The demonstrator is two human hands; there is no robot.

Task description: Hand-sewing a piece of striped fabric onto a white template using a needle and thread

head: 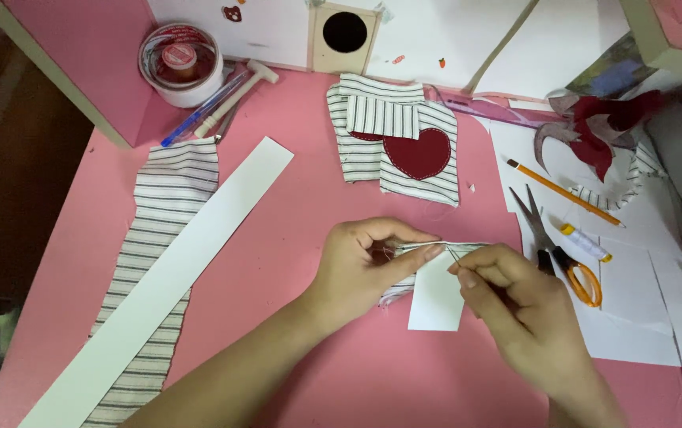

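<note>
Striped cloth, folded into a narrow band, lies with its long axis running left to right, one end pinched in the left hand between thumb and forefinger, the other end pointing toward the right hand. The right hand's fingers are pressed together, pinching a thin needle that slants up and to the left (its tip meets the cloth's edge just above the fingertips). The cloth sits between the two hands, at the fingertips of both, just above a small white card that lies under the gap between them.

Right of the right hand, close by, lie scissors with orange handles, points aimed away from the person, and beyond them a pencil. Above both hands lies a striped pocket piece with a red heart. Well to the left of the left hand, a long white strip rests diagonally on a striped strip.
</note>
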